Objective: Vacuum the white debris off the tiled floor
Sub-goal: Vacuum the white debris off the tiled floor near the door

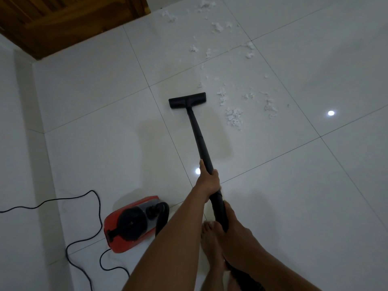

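A black vacuum wand (pixel 198 137) runs from my hands out to its flat black floor head (pixel 187 100), which rests on the white tiled floor (pixel 294 185). My left hand (pixel 209 181) grips the wand about halfway along. My right hand (pixel 235 234) grips it lower down, close to my body. White fluffy debris (pixel 234 118) lies just right of the head. More white scraps (pixel 269 105) sit further right, and other clumps (pixel 217 27) trail away toward the top of the view.
The red and black vacuum body (pixel 134 223) sits on the floor at lower left, its black power cord (pixel 88 244) looping left along the white wall (pixel 19 143). A brown wooden door (pixel 63 19) stands at the top left. A bare foot (pixel 210 238) shows under my arms.
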A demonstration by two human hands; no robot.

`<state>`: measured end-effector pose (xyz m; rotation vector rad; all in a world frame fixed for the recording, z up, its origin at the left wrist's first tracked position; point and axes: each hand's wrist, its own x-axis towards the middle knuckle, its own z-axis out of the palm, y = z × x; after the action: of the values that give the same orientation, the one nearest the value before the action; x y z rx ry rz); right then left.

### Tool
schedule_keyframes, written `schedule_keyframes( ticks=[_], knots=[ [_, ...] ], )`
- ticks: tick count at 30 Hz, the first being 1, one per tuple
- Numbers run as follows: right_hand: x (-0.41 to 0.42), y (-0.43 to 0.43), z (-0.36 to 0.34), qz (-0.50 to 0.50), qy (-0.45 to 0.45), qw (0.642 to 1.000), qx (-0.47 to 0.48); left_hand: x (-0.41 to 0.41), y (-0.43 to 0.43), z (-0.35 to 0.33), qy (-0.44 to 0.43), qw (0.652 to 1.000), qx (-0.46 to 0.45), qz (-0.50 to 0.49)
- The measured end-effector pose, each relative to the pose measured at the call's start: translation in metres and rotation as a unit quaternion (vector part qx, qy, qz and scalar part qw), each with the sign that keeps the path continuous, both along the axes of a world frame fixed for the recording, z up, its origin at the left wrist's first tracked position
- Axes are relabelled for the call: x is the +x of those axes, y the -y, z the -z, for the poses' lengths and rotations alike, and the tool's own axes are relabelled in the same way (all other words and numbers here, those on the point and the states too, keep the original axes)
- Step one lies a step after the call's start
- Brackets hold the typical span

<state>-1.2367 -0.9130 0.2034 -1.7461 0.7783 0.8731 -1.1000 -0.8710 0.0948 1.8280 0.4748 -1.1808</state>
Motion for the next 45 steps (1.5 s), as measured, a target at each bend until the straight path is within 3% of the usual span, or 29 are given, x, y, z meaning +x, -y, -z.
schedule_keyframes(
  ticks=[16, 33, 45],
  knots=[
    [0.06, 0.026, -0.001, -0.006, 0.006, 0.998, 0.06, 0.061, 0.022, 0.011, 0.007, 1.0, 0.017, 0.012],
    [0.111, 0.108, -0.007, -0.072, 0.046, 0.995, 0.056, 0.11, 0.088, -0.017, -0.023, 0.999, 0.022, -0.032],
    [0.181, 0.118, -0.027, -0.05, 0.042, 0.993, 0.101, 0.177, 0.093, -0.023, -0.03, 0.999, 0.033, -0.012]
  ],
)
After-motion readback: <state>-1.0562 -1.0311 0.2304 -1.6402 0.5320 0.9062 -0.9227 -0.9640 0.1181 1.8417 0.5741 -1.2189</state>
